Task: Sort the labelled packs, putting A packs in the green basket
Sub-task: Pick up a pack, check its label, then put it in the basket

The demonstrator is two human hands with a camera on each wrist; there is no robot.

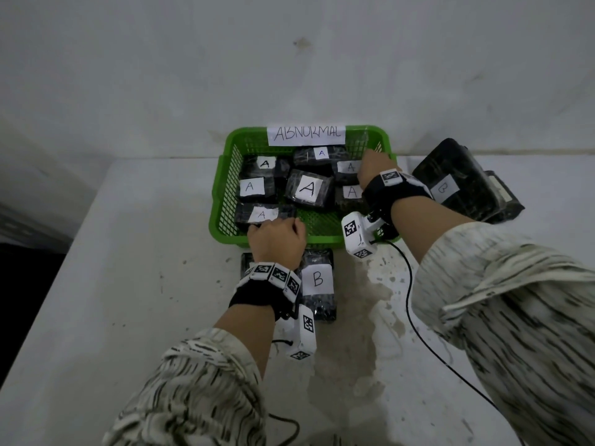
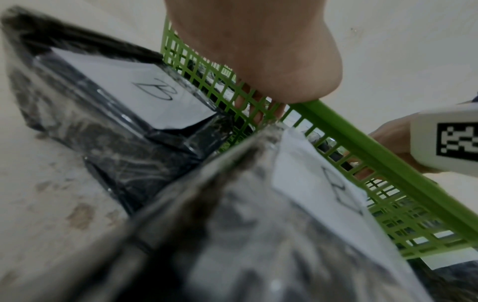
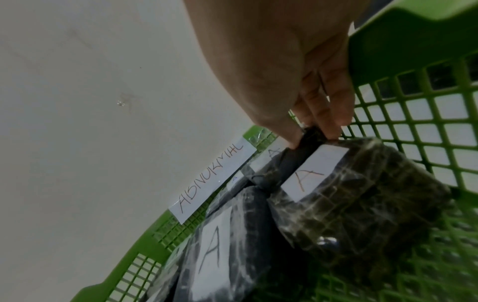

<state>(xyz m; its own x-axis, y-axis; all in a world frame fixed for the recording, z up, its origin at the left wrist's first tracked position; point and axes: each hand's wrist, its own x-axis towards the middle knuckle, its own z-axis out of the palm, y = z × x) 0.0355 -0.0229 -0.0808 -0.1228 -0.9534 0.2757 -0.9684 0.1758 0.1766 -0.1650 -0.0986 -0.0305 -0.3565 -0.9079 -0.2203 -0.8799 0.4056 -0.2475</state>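
Observation:
The green basket labelled ABNORMAL stands against the wall with several black wrapped A packs in it. My right hand reaches into its right side. In the right wrist view the thumb and fingers pinch the far end of an A pack, which lies at the basket's right. My left hand lies over the front rim, fingers curled down onto the near edge of the front-left A pack. A B pack lies on the table before the basket.
A second B pack lies partly under my left wrist. More dark packs, one marked B, are stacked right of the basket. The white table meets the wall behind the basket. A black cable trails from my right wrist.

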